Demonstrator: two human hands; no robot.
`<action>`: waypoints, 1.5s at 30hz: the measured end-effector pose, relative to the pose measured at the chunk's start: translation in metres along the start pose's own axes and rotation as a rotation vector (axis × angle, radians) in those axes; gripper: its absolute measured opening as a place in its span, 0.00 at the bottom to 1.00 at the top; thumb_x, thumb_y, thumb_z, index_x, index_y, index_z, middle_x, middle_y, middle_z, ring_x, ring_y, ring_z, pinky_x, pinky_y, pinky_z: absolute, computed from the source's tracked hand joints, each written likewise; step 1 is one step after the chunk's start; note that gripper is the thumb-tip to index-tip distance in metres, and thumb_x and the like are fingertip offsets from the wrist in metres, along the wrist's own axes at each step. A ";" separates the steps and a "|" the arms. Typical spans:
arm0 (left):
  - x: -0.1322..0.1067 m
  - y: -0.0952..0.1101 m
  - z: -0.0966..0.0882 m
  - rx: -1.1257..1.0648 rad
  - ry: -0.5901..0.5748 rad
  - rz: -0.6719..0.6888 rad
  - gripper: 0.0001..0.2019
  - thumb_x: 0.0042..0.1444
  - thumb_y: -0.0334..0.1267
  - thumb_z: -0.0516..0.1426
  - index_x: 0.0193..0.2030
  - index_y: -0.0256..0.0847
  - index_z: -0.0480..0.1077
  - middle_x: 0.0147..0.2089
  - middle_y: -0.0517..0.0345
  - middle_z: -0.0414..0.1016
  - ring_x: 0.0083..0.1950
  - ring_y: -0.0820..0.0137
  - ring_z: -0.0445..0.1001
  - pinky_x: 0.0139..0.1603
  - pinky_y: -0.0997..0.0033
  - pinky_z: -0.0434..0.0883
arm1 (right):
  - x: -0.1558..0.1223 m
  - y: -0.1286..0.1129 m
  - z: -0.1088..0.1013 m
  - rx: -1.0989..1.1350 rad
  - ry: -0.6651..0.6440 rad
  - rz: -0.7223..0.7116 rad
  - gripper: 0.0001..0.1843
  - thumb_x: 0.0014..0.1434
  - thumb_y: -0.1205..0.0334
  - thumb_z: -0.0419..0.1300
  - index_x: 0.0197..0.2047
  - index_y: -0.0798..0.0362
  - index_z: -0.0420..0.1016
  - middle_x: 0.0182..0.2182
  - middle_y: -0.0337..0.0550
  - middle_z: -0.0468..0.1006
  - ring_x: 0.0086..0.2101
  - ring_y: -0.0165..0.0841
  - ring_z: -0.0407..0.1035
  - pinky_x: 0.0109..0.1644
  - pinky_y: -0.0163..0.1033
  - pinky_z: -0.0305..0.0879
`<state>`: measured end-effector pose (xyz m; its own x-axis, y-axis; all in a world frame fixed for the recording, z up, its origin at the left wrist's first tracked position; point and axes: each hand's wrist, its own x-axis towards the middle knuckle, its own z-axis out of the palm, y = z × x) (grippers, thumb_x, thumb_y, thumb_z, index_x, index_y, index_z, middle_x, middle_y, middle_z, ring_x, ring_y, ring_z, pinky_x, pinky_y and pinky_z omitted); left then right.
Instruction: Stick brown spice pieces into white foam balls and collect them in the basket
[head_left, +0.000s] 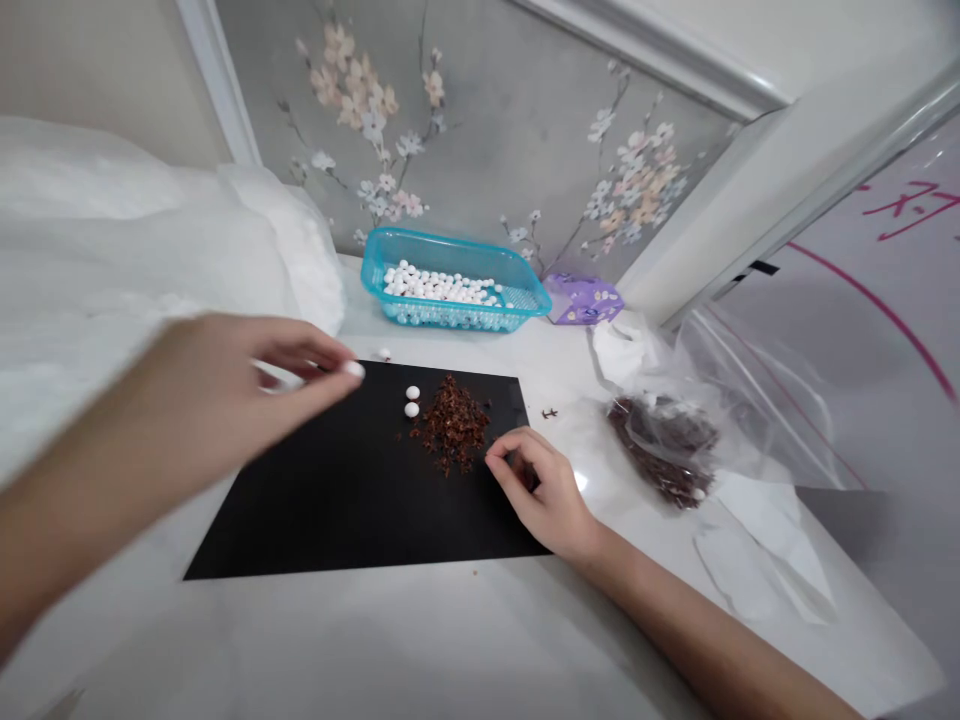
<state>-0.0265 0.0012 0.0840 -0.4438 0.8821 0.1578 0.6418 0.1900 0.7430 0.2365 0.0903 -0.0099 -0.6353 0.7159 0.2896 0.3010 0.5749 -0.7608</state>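
My left hand (247, 385), slightly blurred, is raised over the left part of a black mat (337, 510). Its thumb and index finger pinch a small white ball (355, 371). My right hand (544, 490) is at the mat's right side, thumb and fingertips brought together; whatever they may hold is too small to make out. Just left of those fingertips lies a heap of small reddish-brown pieces (454, 425). Two white balls (412, 401) rest beside the heap on its left. Another small white piece (385, 355) sits by the mat's back edge.
A blue plastic basket (457, 318) with many white balls stands behind the mat. Beside it is a purple packet (585, 299). To the right lies a clear bag of brown pieces (664, 450) near white paper (772, 550). Bulky white wrapping (150, 230) fills the left.
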 end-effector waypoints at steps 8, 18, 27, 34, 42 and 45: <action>-0.049 0.007 0.112 -0.480 -0.371 -0.054 0.10 0.50 0.45 0.59 0.36 0.43 0.76 0.36 0.58 0.80 0.38 0.68 0.77 0.38 0.73 0.73 | 0.003 -0.005 -0.005 0.538 -0.128 0.245 0.09 0.58 0.56 0.57 0.32 0.54 0.66 0.19 0.31 0.58 0.18 0.21 0.51 0.22 0.30 0.49; -0.052 0.005 0.118 -0.567 -0.447 -0.114 0.12 0.49 0.43 0.60 0.40 0.44 0.74 0.39 0.58 0.80 0.41 0.67 0.77 0.42 0.72 0.73 | 0.003 -0.006 -0.006 0.977 -0.222 0.433 0.11 0.51 0.58 0.63 0.29 0.55 0.67 0.15 0.28 0.57 0.14 0.18 0.48 0.16 0.28 0.47; -0.053 0.007 0.116 -0.575 -0.414 -0.094 0.09 0.48 0.40 0.61 0.36 0.44 0.76 0.36 0.60 0.80 0.38 0.68 0.78 0.41 0.73 0.74 | 0.001 -0.006 -0.005 0.854 -0.263 0.412 0.11 0.53 0.56 0.62 0.30 0.55 0.67 0.18 0.29 0.61 0.13 0.17 0.51 0.15 0.27 0.48; -0.054 0.009 0.114 -0.533 -0.349 -0.087 0.08 0.45 0.41 0.62 0.33 0.43 0.77 0.35 0.59 0.81 0.36 0.66 0.78 0.38 0.71 0.76 | 0.001 -0.005 -0.004 0.815 -0.264 0.397 0.13 0.53 0.55 0.62 0.30 0.55 0.65 0.20 0.29 0.63 0.13 0.16 0.52 0.14 0.26 0.50; -0.059 0.009 0.112 -0.480 -0.299 -0.059 0.07 0.44 0.41 0.63 0.32 0.45 0.78 0.34 0.61 0.81 0.34 0.68 0.78 0.37 0.72 0.75 | 0.003 -0.002 -0.005 0.881 -0.325 0.400 0.12 0.52 0.57 0.63 0.28 0.54 0.65 0.20 0.29 0.63 0.13 0.16 0.50 0.13 0.25 0.47; -0.059 0.009 0.111 -0.458 -0.289 -0.028 0.06 0.45 0.40 0.63 0.31 0.46 0.77 0.33 0.62 0.80 0.32 0.70 0.77 0.34 0.75 0.74 | 0.003 -0.003 -0.005 0.880 -0.335 0.394 0.12 0.52 0.57 0.63 0.28 0.54 0.65 0.20 0.29 0.62 0.14 0.16 0.50 0.13 0.25 0.47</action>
<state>0.0753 -0.0015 0.0090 -0.2248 0.9744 -0.0036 0.2653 0.0648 0.9620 0.2373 0.0928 -0.0039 -0.8112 0.5656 -0.1483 -0.0118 -0.2693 -0.9630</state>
